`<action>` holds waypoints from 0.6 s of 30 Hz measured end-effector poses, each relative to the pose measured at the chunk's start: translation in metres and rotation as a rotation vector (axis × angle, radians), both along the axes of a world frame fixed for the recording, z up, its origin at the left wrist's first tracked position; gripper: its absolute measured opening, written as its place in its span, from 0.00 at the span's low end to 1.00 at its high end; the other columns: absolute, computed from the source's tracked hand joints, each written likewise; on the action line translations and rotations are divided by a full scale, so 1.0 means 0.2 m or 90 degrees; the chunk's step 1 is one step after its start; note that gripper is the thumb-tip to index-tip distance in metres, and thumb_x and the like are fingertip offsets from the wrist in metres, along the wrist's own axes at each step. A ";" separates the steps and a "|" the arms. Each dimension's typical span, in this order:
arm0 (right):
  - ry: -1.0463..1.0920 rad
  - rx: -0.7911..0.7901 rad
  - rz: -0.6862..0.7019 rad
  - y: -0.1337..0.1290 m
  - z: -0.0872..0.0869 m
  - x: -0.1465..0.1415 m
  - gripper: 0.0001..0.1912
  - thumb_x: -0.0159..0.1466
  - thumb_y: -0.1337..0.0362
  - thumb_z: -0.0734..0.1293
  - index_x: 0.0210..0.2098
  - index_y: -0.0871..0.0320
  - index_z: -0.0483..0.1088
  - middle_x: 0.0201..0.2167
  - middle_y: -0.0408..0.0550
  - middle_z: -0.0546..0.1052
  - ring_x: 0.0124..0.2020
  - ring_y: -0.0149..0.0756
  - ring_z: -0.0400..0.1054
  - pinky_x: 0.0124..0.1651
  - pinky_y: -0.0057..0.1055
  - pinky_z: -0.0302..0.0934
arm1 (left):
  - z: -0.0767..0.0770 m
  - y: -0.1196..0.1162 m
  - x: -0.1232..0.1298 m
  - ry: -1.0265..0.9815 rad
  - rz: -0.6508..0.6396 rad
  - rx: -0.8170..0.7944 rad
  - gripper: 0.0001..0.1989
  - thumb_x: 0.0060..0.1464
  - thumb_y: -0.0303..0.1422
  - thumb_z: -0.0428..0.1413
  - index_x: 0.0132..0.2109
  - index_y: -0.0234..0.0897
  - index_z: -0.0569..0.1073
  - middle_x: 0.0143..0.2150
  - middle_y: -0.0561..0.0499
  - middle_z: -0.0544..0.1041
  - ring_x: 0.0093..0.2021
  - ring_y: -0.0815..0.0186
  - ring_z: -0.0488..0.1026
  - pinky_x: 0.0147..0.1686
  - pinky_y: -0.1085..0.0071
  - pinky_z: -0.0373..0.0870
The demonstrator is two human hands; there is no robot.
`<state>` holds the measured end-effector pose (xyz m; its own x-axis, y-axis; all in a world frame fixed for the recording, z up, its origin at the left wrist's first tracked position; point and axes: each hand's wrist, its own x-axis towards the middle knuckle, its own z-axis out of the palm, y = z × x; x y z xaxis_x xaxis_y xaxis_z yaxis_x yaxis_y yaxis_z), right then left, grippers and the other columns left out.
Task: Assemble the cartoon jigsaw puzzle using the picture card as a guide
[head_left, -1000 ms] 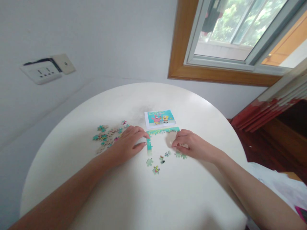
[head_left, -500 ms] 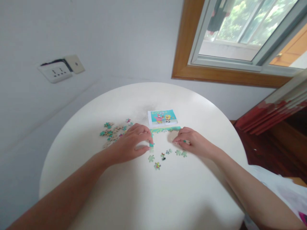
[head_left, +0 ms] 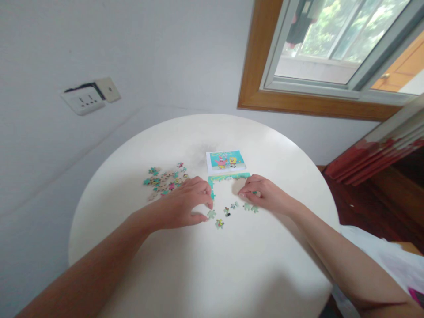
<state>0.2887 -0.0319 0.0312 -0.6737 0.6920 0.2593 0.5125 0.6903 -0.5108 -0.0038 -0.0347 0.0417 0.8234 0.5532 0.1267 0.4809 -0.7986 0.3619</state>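
My left hand (head_left: 188,203) rests at the lower left of a partly joined puzzle border (head_left: 211,182), thumb and index finger apart. Its thumb tip lies beside a loose pale green puzzle piece (head_left: 212,213); I cannot tell whether they touch. At the border's right side, my right hand (head_left: 268,193) has thumb and index pinched together, and what they hold is hidden. A bit of green shows in the gap behind those fingertips. Between and below the hands lie a yellow-marked piece (head_left: 219,224), a dark-marked piece (head_left: 227,211) and several pale pieces (head_left: 251,207).
A picture card (head_left: 227,162) with cartoon figures lies just beyond the border. Several loose puzzle pieces (head_left: 165,180) are heaped left of my left hand. The round white table (head_left: 185,274) meets a wall with a socket (head_left: 84,100); a window (head_left: 314,53) is at the right.
My left fingers have shifted slightly down along the border's left side, covering the pale piece seen below its teal end. My right hand keeps its pinch in nearly the same place.
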 end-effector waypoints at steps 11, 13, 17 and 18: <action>-0.004 0.029 -0.052 0.01 0.00 0.01 0.12 0.64 0.71 0.62 0.40 0.57 0.77 0.32 0.49 0.76 0.38 0.36 0.68 0.43 0.32 0.62 | -0.05 0.01 0.03 0.004 -0.011 0.007 0.04 0.55 0.32 0.58 0.39 0.42 0.74 0.41 0.49 0.70 0.46 0.60 0.65 0.49 0.64 0.59; 0.006 0.031 -0.035 0.01 -0.01 0.01 0.11 0.64 0.70 0.62 0.40 0.57 0.77 0.32 0.49 0.76 0.38 0.36 0.67 0.44 0.32 0.62 | -0.06 0.00 0.04 -0.007 -0.011 0.007 0.04 0.54 0.31 0.58 0.39 0.42 0.74 0.42 0.49 0.70 0.46 0.61 0.65 0.50 0.65 0.59; 0.005 0.033 0.033 0.01 -0.03 0.00 0.09 0.61 0.68 0.67 0.41 0.57 0.77 0.35 0.50 0.75 0.40 0.36 0.67 0.46 0.33 0.62 | -0.06 -0.01 0.07 -0.028 -0.018 0.011 0.06 0.54 0.30 0.58 0.40 0.41 0.74 0.43 0.49 0.69 0.46 0.61 0.65 0.51 0.65 0.58; -0.003 0.036 0.046 0.01 -0.04 -0.01 0.09 0.61 0.67 0.68 0.41 0.57 0.77 0.36 0.50 0.74 0.40 0.36 0.67 0.47 0.33 0.62 | -0.06 -0.01 0.07 -0.031 -0.018 0.012 0.06 0.54 0.29 0.58 0.40 0.41 0.74 0.42 0.49 0.69 0.46 0.61 0.65 0.51 0.65 0.58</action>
